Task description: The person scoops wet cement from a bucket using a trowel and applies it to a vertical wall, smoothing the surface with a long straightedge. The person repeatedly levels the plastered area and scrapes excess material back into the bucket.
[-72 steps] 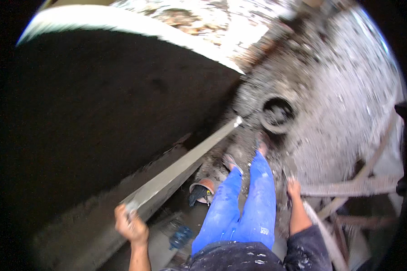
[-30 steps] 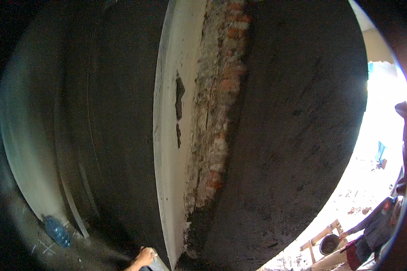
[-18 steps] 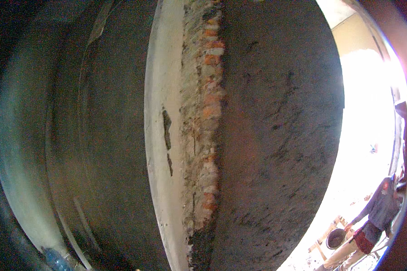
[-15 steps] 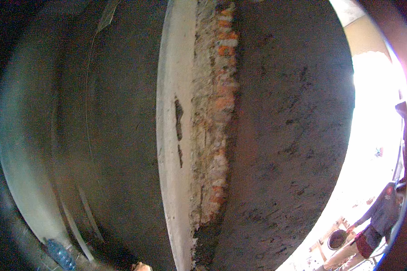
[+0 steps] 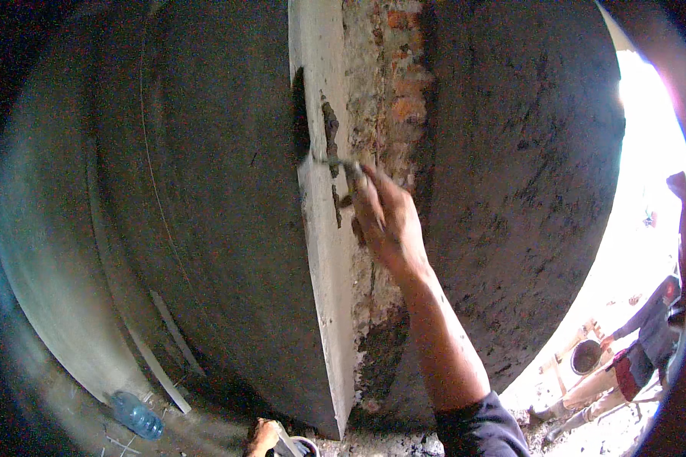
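My right hand (image 5: 389,221) grips the handle of a trowel (image 5: 340,162), its arm reaching up from the lower right. The dark blade lies against the left edge of a long pale upright board (image 5: 324,251), which has dark mortar smears (image 5: 331,129) on its face. At the bottom edge, my left hand (image 5: 263,436) has its fingers closed beside a pale flat piece (image 5: 286,443); what it holds is cut off by the frame. A round container rim (image 5: 306,446) shows just right of it.
Dark plastered wall (image 5: 221,190) spreads left of the board. To the right are exposed bricks (image 5: 408,84) and rough plaster (image 5: 518,190). A blue plastic bottle (image 5: 136,415) lies at lower left. At far right, another person (image 5: 648,335) stands near a dark bucket (image 5: 586,356).
My right hand has come into view with the trowel against the board. More of my left hand shows at the bottom. The view has shifted, so the board sits further right.
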Demonstrator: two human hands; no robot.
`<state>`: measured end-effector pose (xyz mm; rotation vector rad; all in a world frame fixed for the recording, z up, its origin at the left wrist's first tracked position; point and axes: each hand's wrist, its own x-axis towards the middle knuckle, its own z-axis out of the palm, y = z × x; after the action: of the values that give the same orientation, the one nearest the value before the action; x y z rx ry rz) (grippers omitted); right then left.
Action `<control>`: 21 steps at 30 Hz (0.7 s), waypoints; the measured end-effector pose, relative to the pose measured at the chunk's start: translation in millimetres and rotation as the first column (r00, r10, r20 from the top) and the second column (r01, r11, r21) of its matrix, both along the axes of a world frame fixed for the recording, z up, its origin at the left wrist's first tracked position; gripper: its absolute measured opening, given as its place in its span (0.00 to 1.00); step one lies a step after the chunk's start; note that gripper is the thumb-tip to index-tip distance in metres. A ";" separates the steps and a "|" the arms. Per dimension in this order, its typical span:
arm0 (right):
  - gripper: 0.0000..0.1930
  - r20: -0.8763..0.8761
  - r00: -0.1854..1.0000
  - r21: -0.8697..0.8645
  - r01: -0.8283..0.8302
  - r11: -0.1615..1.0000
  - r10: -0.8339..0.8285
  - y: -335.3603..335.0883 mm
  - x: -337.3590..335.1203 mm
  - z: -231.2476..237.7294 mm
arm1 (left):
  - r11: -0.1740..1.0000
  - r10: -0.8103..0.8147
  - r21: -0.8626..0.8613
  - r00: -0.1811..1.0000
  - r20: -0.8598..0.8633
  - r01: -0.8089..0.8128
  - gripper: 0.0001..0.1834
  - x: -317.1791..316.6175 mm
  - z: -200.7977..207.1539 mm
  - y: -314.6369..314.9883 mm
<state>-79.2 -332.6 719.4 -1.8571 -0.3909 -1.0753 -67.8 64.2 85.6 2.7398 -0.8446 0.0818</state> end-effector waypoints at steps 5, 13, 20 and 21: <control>0.21 -0.284 0.955 0.349 0.020 0.937 0.085 11.5 4.0 23.0 | 0.997 0.073 0.030 0.996 -0.043 -0.071 0.07 -8.7 1.5 20.7; 0.20 -0.063 0.998 0.242 0.028 0.970 -0.013 18.5 7.1 -59.1 | 0.971 0.154 -0.158 0.976 -0.152 -0.178 0.10 -11.1 46.5 5.3; 0.18 -0.077 0.993 0.195 0.100 0.976 -0.086 4.8 11.3 -152.7 | 0.979 0.150 -0.127 0.984 -0.098 -0.162 0.18 -19.5 64.1 -8.3; 0.18 0.048 0.984 0.087 0.169 0.982 -0.174 8.0 15.0 -166.3 | 0.975 0.183 -0.099 0.971 -0.153 -0.199 0.20 -18.5 63.9 -6.6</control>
<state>-64.2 -324.6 553.1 -1.8160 -0.2172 -1.2429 -86.3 57.6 149.5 2.6748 -0.5193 -0.0279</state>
